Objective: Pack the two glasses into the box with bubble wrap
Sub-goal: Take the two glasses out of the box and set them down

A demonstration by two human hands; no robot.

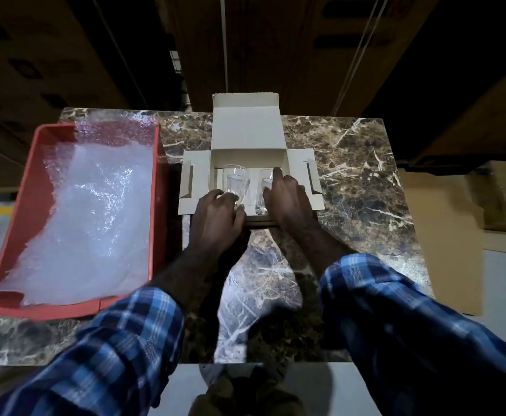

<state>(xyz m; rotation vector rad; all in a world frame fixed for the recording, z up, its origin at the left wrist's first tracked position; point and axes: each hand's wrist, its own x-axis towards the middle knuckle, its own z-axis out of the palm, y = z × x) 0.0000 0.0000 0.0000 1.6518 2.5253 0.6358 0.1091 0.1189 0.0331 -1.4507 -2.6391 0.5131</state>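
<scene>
Both hands reach into the open box (247,136); the left hand (217,216) curls its fingers round the base of the left glass (236,186), and the right hand (287,196) grips the right glass (263,190), forefinger stretched up along its side; the two glasses are clear, unwrapped, side by side inside the white box, whose lid and two side flaps lie open; one red tray (11,205) just left holds one bubble wrap (89,211) sheet, all on a marble table (359,175).
</scene>
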